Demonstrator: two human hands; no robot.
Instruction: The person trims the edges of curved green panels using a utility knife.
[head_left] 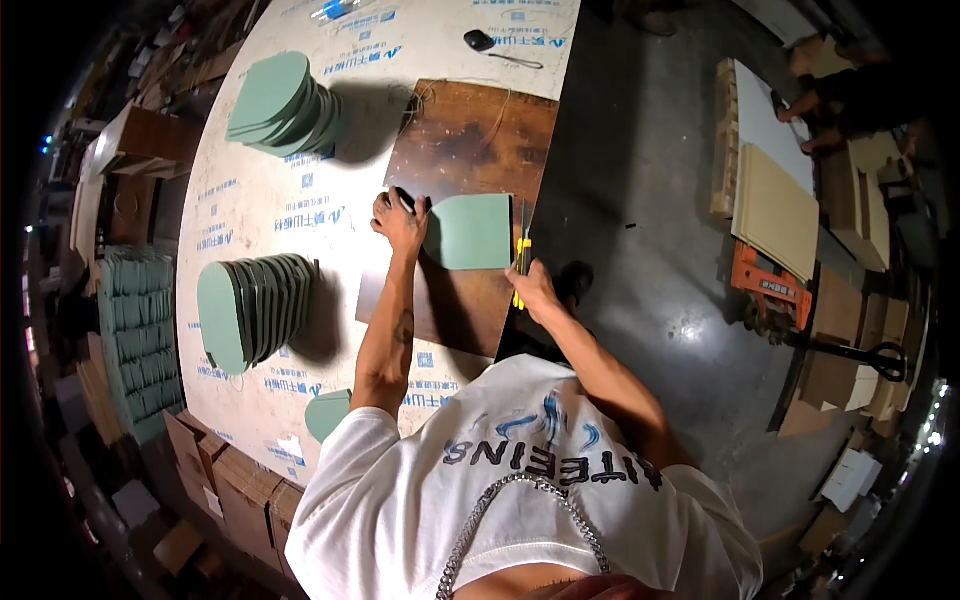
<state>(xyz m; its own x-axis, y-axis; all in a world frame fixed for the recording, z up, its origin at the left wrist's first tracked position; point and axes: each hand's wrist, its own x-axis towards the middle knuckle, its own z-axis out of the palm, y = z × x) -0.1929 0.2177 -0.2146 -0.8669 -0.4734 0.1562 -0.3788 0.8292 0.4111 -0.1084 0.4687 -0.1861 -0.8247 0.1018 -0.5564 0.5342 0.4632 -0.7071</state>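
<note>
A flat green panel (475,232) lies on a dark brown board, one end rounded and the other cut straight. Against its straight edge is a slim tool (525,250) with a yellow-and-black handle and a thin shaft pointing away from me; its exact kind is unclear. My right hand (537,288) is closed around that handle. At the rounded end, my left hand (403,225) is curled, with a small dark object (404,198) between thumb and fingers. I cannot make out what it is.
The brown board (470,130) lies on a white printed table (345,60). Green panels stand in a far stack (275,100) and a nearer row (230,315). A black corded object (480,40) lies far right. Beyond the aisle, a person's hands (800,125) are near a pallet stack (775,215).
</note>
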